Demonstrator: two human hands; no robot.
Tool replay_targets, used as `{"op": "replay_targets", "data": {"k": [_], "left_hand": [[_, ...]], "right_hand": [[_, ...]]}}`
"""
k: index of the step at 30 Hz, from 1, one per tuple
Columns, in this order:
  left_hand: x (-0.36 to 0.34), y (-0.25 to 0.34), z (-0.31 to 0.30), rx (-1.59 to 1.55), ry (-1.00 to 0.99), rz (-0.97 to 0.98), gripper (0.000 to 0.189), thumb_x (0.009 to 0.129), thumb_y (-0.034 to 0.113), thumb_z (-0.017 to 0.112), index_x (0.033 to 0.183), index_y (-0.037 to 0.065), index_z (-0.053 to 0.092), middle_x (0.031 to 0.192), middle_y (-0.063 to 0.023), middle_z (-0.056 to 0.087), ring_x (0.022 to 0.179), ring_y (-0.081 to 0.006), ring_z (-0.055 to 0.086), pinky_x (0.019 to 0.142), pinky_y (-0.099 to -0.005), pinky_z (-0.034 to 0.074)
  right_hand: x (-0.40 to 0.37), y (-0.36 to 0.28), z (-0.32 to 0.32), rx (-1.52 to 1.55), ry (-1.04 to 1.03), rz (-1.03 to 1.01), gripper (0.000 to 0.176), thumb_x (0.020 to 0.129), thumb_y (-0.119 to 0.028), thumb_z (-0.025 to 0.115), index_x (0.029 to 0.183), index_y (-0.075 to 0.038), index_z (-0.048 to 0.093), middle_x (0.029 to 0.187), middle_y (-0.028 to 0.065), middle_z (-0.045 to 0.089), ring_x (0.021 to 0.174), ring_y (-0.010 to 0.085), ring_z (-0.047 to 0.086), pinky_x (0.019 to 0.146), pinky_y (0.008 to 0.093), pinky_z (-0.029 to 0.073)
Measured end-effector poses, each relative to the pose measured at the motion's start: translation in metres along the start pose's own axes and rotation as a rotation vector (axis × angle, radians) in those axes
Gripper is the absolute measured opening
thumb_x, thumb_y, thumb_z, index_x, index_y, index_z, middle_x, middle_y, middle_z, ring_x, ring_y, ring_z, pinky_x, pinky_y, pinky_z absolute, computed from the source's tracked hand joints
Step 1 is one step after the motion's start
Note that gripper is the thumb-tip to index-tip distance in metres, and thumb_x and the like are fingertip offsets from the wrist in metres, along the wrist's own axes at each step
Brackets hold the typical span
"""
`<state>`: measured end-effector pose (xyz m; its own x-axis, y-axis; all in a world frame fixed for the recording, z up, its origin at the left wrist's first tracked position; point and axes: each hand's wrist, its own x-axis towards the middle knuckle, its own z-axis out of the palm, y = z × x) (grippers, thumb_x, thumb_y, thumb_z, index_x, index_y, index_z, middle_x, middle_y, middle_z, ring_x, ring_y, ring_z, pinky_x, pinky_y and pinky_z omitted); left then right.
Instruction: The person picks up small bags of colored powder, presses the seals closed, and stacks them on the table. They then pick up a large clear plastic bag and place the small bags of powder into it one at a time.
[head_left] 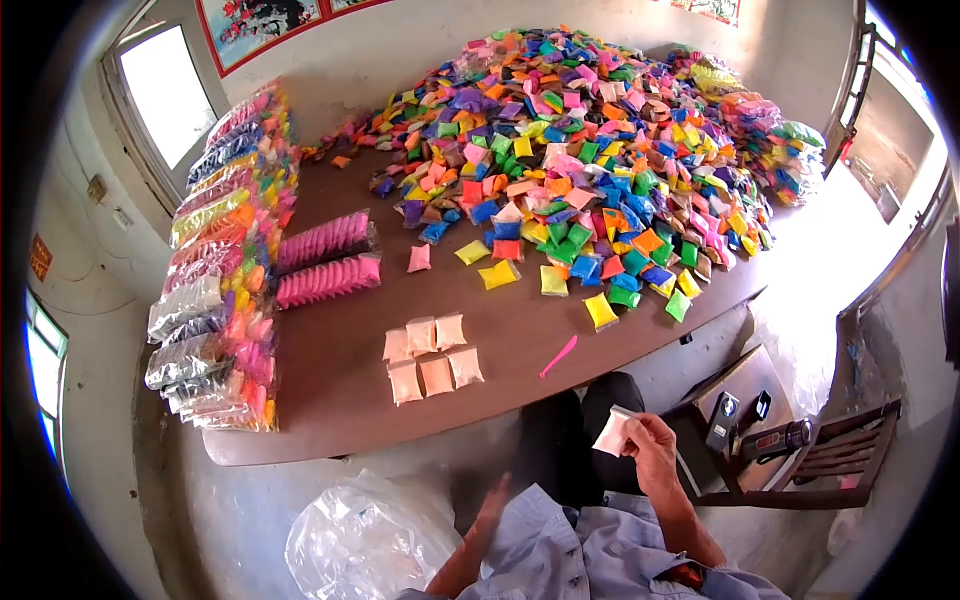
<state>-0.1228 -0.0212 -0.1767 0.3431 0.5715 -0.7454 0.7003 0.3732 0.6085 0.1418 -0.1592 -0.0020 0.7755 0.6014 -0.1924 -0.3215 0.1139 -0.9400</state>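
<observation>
My right hand (652, 445) is closed, pinching a small pale-peach packet (611, 432) between thumb and fingers, over my lap in front of the table edge. My left hand (492, 503) hangs low over my lap, beside a clear plastic bag. Its fingers are blurred, so I cannot make out their shape. On the table, several pale-peach packets (436, 374) lie flat in two rows near the front edge. To their right is a bright pink plastic knife-like tool (558, 356). A single pink packet (419, 258) sits farther back.
A large heap of coloured packets (560, 150) covers the back of the brown table (330, 400). Stacked bagged packets (225, 260) line its left end, beside two pink rows (328, 281). A clear plastic bag (370, 535) lies on the floor. A wooden chair (850, 455) holds a flashlight (778, 440).
</observation>
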Motion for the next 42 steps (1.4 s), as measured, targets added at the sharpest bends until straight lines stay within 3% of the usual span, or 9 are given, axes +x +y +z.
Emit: {"op": "replay_targets", "data": {"k": [3, 5, 9, 11, 15, 17, 24, 31, 42], "left_hand": [[-0.025, 0.013, -0.011, -0.185, -0.197, 0.254, 0.08, 0.104, 0.068, 0.038, 0.148, 0.004, 0.055, 0.15, -0.0246, 0.056, 0.141, -0.0383, 0.052, 0.119, -0.0423, 0.037], [-0.058, 0.046, -0.027, 0.358, -0.109, 0.36, 0.077, 0.106, 0.065, 0.039, 0.146, 0.002, 0.056, 0.14, -0.0253, 0.063, 0.135, -0.0383, 0.057, 0.115, -0.042, 0.04], [-0.027, 0.013, -0.028, 0.384, -0.117, 0.533, 0.075, 0.106, 0.064, 0.04, 0.141, 0.0, 0.059, 0.126, -0.0239, 0.07, 0.127, -0.0377, 0.062, 0.111, -0.0407, 0.043], [-0.084, 0.069, -0.041, -0.009, -0.206, 0.399, 0.061, 0.107, 0.042, 0.058, 0.144, -0.006, 0.056, 0.126, -0.0168, 0.072, 0.115, -0.0221, 0.068, 0.105, -0.0351, 0.051], [-0.132, 0.138, -0.035, -0.446, -0.28, 0.489, 0.059, 0.108, 0.042, 0.057, 0.144, -0.005, 0.057, 0.125, -0.0148, 0.073, 0.116, -0.0213, 0.068, 0.106, -0.035, 0.05], [-0.125, 0.152, -0.03, -0.466, -0.196, 0.688, 0.039, 0.105, 0.025, 0.065, 0.13, -0.006, 0.066, 0.12, -0.0105, 0.074, 0.108, -0.0145, 0.068, 0.093, -0.0279, 0.053], [-0.116, 0.17, -0.054, -0.379, -0.03, 0.685, 0.032, 0.098, 0.017, 0.074, 0.12, -0.005, 0.071, 0.106, -0.0069, 0.075, 0.097, -0.0132, 0.068, 0.087, -0.0269, 0.054], [-0.073, 0.157, -0.147, -0.495, 0.411, 0.754, 0.015, 0.093, 0.014, 0.075, 0.098, 0.0, 0.076, 0.079, 0.0015, 0.068, 0.071, -0.0052, 0.058, 0.063, -0.0236, 0.047], [0.017, 0.163, -0.265, -0.142, 0.912, 0.862, 0.016, 0.09, 0.013, 0.076, 0.097, 0.0, 0.07, 0.085, -0.0054, 0.069, 0.074, -0.0153, 0.061, 0.07, -0.0309, 0.052]], "right_hand": [[-0.002, -0.005, -0.001, 0.022, 0.008, -0.027, 0.016, 0.101, -0.022, 0.072, 0.105, -0.006, 0.074, 0.084, 0.0007, 0.071, 0.067, 0.0074, 0.064, 0.062, 0.0235, 0.053], [-0.001, -0.008, 0.0, 0.036, 0.017, -0.054, 0.018, 0.099, -0.024, 0.075, 0.103, -0.006, 0.074, 0.082, 0.0003, 0.071, 0.064, 0.0069, 0.062, 0.061, 0.0224, 0.052], [0.0, -0.013, 0.004, 0.018, 0.028, -0.089, 0.02, 0.099, -0.025, 0.075, 0.103, -0.005, 0.074, 0.082, 0.0001, 0.069, 0.065, 0.007, 0.062, 0.061, 0.0225, 0.052], [0.001, -0.017, 0.005, 0.015, 0.014, -0.101, 0.02, 0.099, -0.025, 0.075, 0.103, -0.005, 0.074, 0.082, 0.0, 0.069, 0.066, 0.0069, 0.062, 0.061, 0.0225, 0.052], [-0.002, -0.023, 0.008, -0.029, -0.069, -0.138, 0.018, 0.099, -0.022, 0.075, 0.104, -0.005, 0.074, 0.085, 0.0, 0.07, 0.071, 0.0066, 0.063, 0.062, 0.0222, 0.052], [-0.007, -0.029, 0.016, -0.09, -0.076, -0.144, 0.017, 0.099, -0.02, 0.074, 0.105, -0.004, 0.074, 0.086, 0.0001, 0.07, 0.072, 0.0066, 0.064, 0.063, 0.0221, 0.052], [-0.007, -0.035, 0.018, -0.227, -0.076, -0.186, 0.015, 0.099, -0.014, 0.071, 0.108, -0.002, 0.073, 0.089, 0.0013, 0.072, 0.075, 0.0078, 0.065, 0.065, 0.0229, 0.054], [0.004, -0.049, 0.008, -0.2, 0.004, -0.229, 0.016, 0.1, -0.013, 0.071, 0.108, 0.0, 0.073, 0.088, 0.0026, 0.071, 0.073, 0.008, 0.064, 0.064, 0.0239, 0.054], [0.011, -0.056, 0.021, -0.151, 0.065, -0.279, 0.015, 0.1, -0.011, 0.071, 0.107, 0.002, 0.072, 0.088, 0.0036, 0.071, 0.071, 0.0081, 0.062, 0.064, 0.0228, 0.052]]}}
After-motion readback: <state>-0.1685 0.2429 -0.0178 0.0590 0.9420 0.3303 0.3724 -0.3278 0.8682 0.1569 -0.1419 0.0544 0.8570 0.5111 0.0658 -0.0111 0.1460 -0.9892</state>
